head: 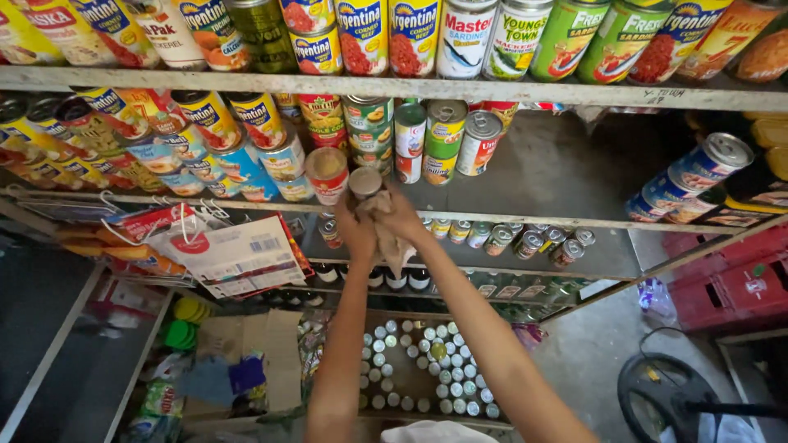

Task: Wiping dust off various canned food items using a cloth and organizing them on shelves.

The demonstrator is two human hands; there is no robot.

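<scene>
The left hand (355, 226) grips a small tin can (364, 182) round its side, fingers wrapped tight. The right hand (402, 217) presses a soft, limp cloth (392, 246) against it, fingers curled; the can looks rigid, smooth and likely slippery, best held round its middle

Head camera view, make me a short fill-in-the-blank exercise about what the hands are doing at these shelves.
1. Both hands hold up a small ____ in front of the middle shelf.
2. The right hand presses a crumpled ____ against it.
3. The left hand grips it from ____.
4. Down on the floor, a cardboard ____ holds many more cans.

Missing words: can; cloth; below; box
</scene>
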